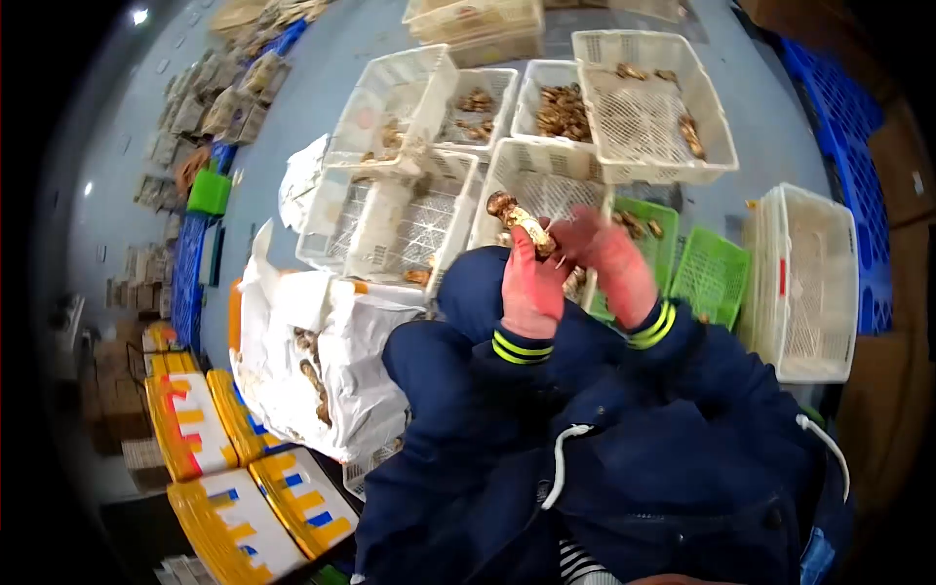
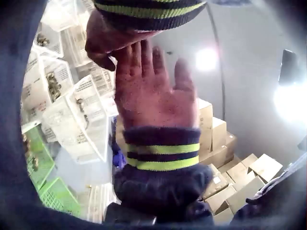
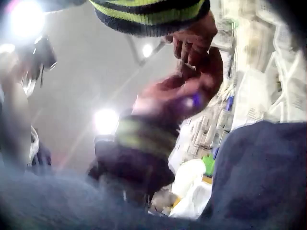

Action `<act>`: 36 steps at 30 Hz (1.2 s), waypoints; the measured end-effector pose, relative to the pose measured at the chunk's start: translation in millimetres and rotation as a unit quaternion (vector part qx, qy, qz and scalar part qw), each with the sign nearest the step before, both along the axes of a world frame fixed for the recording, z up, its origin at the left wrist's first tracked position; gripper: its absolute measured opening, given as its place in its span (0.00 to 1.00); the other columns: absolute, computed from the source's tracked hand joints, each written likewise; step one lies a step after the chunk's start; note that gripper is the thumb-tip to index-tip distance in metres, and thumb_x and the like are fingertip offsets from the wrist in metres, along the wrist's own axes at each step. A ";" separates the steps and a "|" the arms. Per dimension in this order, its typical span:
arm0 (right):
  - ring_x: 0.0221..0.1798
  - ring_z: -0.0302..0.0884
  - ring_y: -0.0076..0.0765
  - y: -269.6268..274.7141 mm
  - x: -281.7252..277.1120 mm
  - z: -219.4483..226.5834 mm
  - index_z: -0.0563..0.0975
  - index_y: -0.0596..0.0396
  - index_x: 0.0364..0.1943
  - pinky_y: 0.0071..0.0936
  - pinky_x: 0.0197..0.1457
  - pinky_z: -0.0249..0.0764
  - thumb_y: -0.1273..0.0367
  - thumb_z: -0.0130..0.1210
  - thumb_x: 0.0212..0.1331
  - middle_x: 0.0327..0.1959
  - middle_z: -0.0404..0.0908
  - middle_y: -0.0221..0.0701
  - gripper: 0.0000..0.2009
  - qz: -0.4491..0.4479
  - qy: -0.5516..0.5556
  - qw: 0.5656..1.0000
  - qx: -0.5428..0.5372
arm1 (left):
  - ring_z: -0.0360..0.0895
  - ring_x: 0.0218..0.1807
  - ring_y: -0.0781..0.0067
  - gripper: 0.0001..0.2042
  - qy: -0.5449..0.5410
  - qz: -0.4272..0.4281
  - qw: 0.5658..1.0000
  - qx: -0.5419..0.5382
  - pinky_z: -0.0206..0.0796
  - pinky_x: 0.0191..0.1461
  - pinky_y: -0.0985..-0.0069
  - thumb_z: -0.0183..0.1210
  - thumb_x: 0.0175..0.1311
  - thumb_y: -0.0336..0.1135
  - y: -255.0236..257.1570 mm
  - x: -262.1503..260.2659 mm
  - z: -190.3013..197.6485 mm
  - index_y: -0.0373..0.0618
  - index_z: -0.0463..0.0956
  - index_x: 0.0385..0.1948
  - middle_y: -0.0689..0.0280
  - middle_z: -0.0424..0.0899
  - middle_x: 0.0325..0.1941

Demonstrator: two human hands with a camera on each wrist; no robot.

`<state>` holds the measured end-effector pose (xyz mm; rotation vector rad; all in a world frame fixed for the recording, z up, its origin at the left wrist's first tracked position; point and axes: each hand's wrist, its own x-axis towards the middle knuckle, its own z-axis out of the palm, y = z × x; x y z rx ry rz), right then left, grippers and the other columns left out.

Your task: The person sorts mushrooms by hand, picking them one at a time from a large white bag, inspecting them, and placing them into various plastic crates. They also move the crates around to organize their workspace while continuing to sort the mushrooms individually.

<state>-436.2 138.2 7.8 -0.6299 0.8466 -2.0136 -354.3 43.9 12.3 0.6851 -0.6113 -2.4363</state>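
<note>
In the head view my left hand [image 1: 533, 292] grips a mushroom [image 1: 526, 226] by its lower stem, its brown cap pointing up and left. Curled fingers of this hand also show in the right wrist view, where the mushroom is hidden. My right hand [image 1: 622, 265], blurred, is close beside the stem's base. Seen from the left wrist, the right hand [image 2: 154, 98] has its palm bared and its fingers straight. Below both hands sits a white plastic basket [image 1: 499, 180]. Another white basket [image 1: 556, 73] behind it holds many mushrooms, and a green basket [image 1: 663, 229] holds several.
More white baskets [image 1: 341, 122] stand around, some stacked. A white plastic bag [image 1: 366, 375] with mushrooms on it lies at the left. Taped foam boxes [image 1: 229, 517] are at lower left. An upright white basket [image 1: 809, 283] and blue pallet [image 1: 848, 127] are at right.
</note>
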 end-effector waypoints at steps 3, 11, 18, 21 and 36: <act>0.64 0.55 0.41 -27.9 52.1 53.1 0.58 0.59 0.60 0.33 0.65 0.51 0.61 0.48 0.57 0.61 0.59 0.42 0.28 -0.009 0.458 0.889 -0.012 | 0.68 0.25 0.74 0.23 0.139 0.002 0.988 0.070 0.64 0.30 0.76 0.47 0.61 0.56 -43.3 23.1 26.4 0.45 0.69 0.43 0.71 0.74 0.26; 0.63 0.57 0.35 -56.8 79.3 90.9 0.57 0.63 0.59 0.31 0.65 0.51 0.63 0.51 0.58 0.59 0.62 0.38 0.28 0.253 0.133 0.957 -0.056 | 0.44 0.10 0.85 0.25 0.059 0.288 0.942 -0.162 0.37 0.12 0.84 0.44 0.62 0.56 -76.3 80.3 105.4 0.39 0.66 0.43 0.79 0.49 0.10; 0.66 0.52 0.46 -33.2 63.3 106.4 0.52 0.60 0.62 0.42 0.66 0.51 0.72 0.46 0.60 0.61 0.58 0.42 0.27 0.408 0.088 0.909 -0.005 | 0.47 0.07 0.84 0.17 0.108 0.403 0.892 -0.173 0.39 0.10 0.83 0.50 0.57 0.57 -167.3 202.3 93.3 0.57 0.66 0.21 0.79 0.56 0.07; 0.63 0.58 0.42 -35.3 8.8 73.6 0.57 0.58 0.59 0.42 0.65 0.54 0.67 0.46 0.60 0.57 0.64 0.42 0.24 0.313 0.000 0.948 -0.058 | 0.50 0.07 0.86 0.21 0.071 0.476 0.851 -0.211 0.41 0.10 0.85 0.46 0.60 0.57 -163.7 258.9 113.0 0.55 0.64 0.14 0.79 0.57 0.07; 0.53 0.71 0.38 -90.0 149.3 112.1 0.67 0.66 0.51 0.34 0.58 0.66 0.62 0.43 0.64 0.48 0.73 0.40 0.20 0.368 0.068 0.923 0.089 | 0.70 0.20 0.79 0.21 0.123 0.282 0.940 -0.145 0.66 0.24 0.80 0.48 0.62 0.51 -72.5 213.4 66.9 0.42 0.66 0.46 0.68 0.73 0.24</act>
